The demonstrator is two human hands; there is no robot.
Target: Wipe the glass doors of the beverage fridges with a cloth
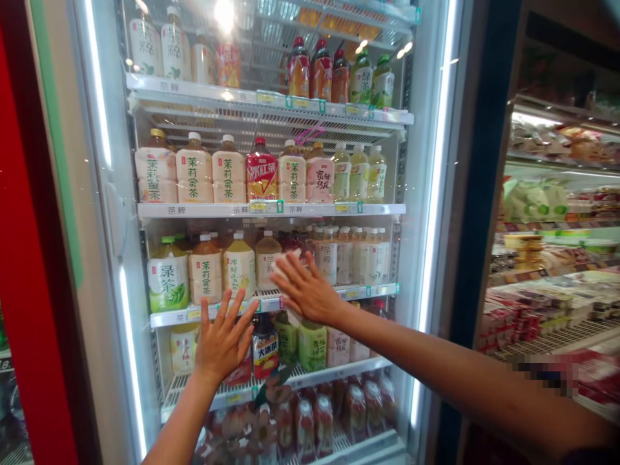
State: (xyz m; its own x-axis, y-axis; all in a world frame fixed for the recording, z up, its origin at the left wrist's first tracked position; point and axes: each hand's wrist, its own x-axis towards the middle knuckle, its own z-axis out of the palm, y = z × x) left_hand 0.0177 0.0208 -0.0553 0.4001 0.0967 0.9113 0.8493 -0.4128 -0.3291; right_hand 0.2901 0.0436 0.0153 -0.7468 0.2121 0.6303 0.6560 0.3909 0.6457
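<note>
A glass door [232, 223] of an upright drinks fridge stands in front of me. My left hand [225, 342] is raised before it, fingers spread, with nothing held. My right hand [310, 290] lies flat towards the glass, fingers stretched out, higher and to the right. Something pale shows at the edges of its fingers and palm; I cannot tell if it is a cloth or something behind. Behind the glass, nearest my hands, are a green tea bottle [167, 278], a clear-labelled bottle [239, 265] and a dark-labelled bottle [265, 349].
Several fridge shelves [310, 210] hold rows of bottled drinks. Bright light strips [436, 194] run down both sides. A door handle recess [117, 219] is at the left. Open chilled shelves [557, 278] of packaged food stand right; a red panel [33, 258] borders the left.
</note>
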